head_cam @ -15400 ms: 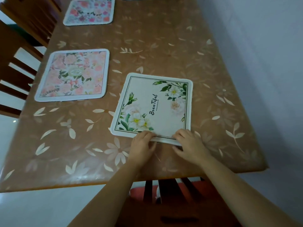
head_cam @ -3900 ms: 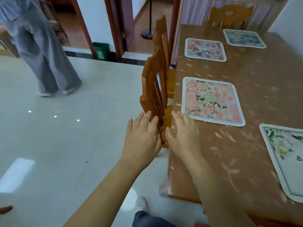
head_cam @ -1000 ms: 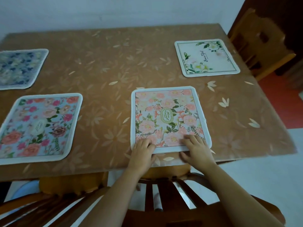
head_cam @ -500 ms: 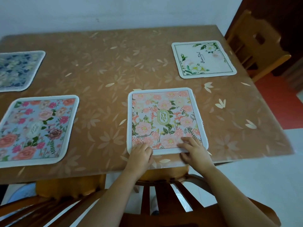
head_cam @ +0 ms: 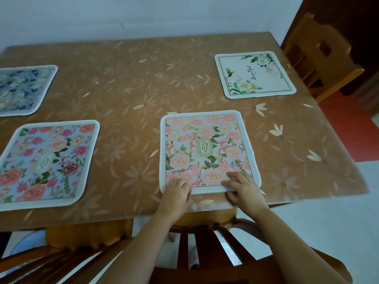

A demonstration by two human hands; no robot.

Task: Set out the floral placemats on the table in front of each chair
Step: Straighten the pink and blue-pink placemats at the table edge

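Table (head_cam: 143, 83): rectangular, covered by a glossy tan plastic sheet printed with pale leaf and daisy shapes; the sheet hangs a little past the near edge.
Pink placemat (head_cam: 207, 148): a rounded-corner rectangle with a soft white fabric border, printed with peach and coral flowers and an oval "GARDEN" badge at its centre. It lies flat by the near edge of the table, right of the middle, long side running away from that edge.
Left hand (head_cam: 177, 194): rests on the near left corner of the pink placemat, fingers curled down with the tips pressing on the white border; nothing is enclosed in them.
Right hand (head_cam: 243, 188): lies on the near right corner of the same mat, fingers spread flat on the print, thumb down by the mat's near border.
Blue placemat (head_cam: 45, 160): same shape, light blue with pink and red roses, flat along the near edge toward the left corner.
Dark placemat (head_cam: 22, 89): navy floral with a fuzzy white rim, at the left edge, farther back and cut off by the frame.
White placemat (head_cam: 254, 74): cream with green leaves, a thin dark frame line and script lettering, beside the right edge near the far corner.
Near chair (head_cam: 203, 249): brown wooden slatted back, directly below the pink placemat.
Right chair (head_cam: 320, 58): lighter wood with a cut-out in its back, beside the white placemat.
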